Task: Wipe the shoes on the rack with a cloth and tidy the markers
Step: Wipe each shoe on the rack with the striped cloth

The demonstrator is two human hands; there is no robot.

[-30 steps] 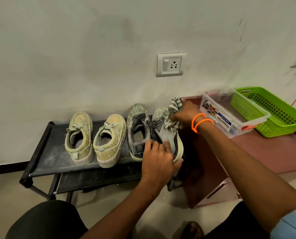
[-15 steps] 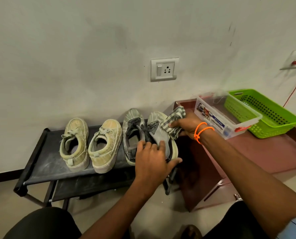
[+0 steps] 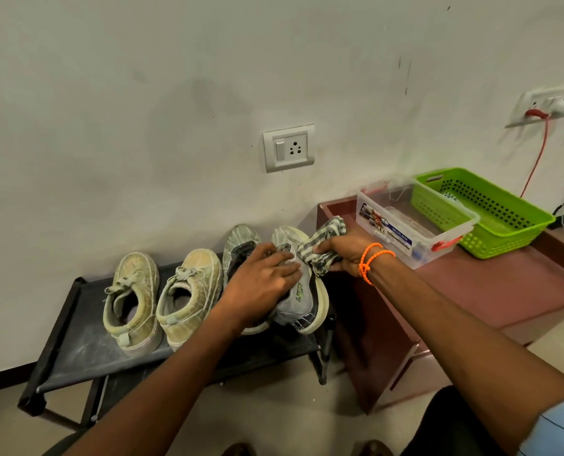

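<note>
on the left, two tan shoes [image 3: 130, 299] [image 3: 188, 296] are sitting untouched on the black rack [image 3: 73, 343], toes to the wall, probably waiting their turn or already done; the dust on them is not telling which. next to them a grey shoe [image 3: 239, 240] is lying mostly under the left hand [image 3: 260, 284], so only its toe is showing.

the left hand is lying over the rightmost shoe [image 3: 302, 291] with fingers spread across its laces and tongue, pressing it rather than curling round it, apparently to keep it from sliding while it is being wiped. that shoe is sitting at the rack's right end, tipped slightly so its side is facing up.

the right hand [image 3: 343, 256] is gripping a striped cloth [image 3: 323, 245], bunched in its fist and touching the shoe's toe and side, so the wiping seems to be going along that edge.

further right, a clear box [image 3: 409, 232] and a green basket [image 3: 491, 222] are standing on the maroon desk [image 3: 504, 291], touching each other. the markers are not plainly showing; something small and coloured is sitting low in the box, too blurred to name, and the basket wall is hiding most of what it holds. the rack's lower shelf is in shadow.
</note>
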